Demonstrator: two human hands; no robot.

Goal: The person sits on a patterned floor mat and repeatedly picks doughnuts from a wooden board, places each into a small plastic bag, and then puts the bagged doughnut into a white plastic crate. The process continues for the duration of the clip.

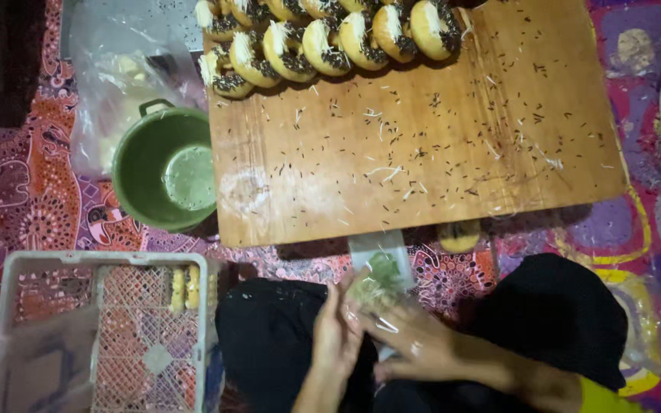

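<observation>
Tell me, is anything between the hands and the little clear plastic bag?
Nothing visible. The left hand and right hand both touch the small clear plastic bag directly, above the lap and just below the wooden board.

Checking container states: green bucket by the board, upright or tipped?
Upright. The green bucket sits beside the wooden board, mouth facing up, with its round bottom visible inside. Whether it holds anything, cannot tell.

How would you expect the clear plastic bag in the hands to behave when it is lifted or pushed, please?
The clear plastic bag looks thin and crinkled, so probably floppy and light. Both hands, left hand and right hand, support it, suggesting it sags. Its glossy film may be slippery.
</observation>
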